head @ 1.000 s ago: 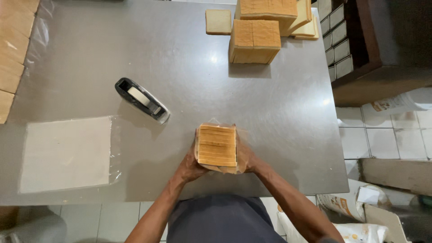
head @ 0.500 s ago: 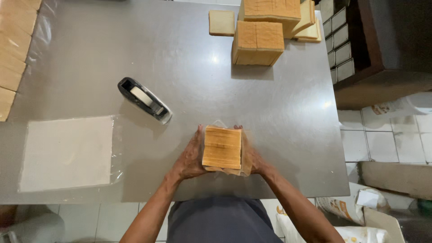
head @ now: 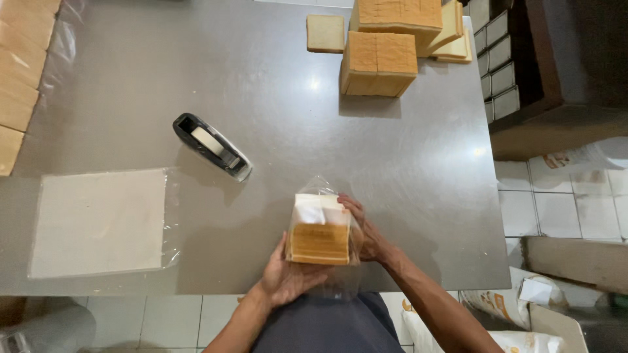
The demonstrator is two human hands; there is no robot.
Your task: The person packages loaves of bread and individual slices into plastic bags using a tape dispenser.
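Clear bag point(head: 320, 196) now seen over bread stack point(head: 320, 236), tipped back since a second ago. Stack gripped by left hand point(head: 286, 278) beneath, right hand point(head: 366, 230) alongside, at table point(head: 275, 117) front edge. Bagging judged nearly done.

My left hand point(head: 288, 278) covers the near underside of the bagged loaf point(head: 320, 232), and my right hand point(head: 366, 232) is half hidden behind its right side. The far stack of bread point(head: 396, 16) is cut by the top edge, and the slabs point(head: 19, 72) at far left by the left edge.
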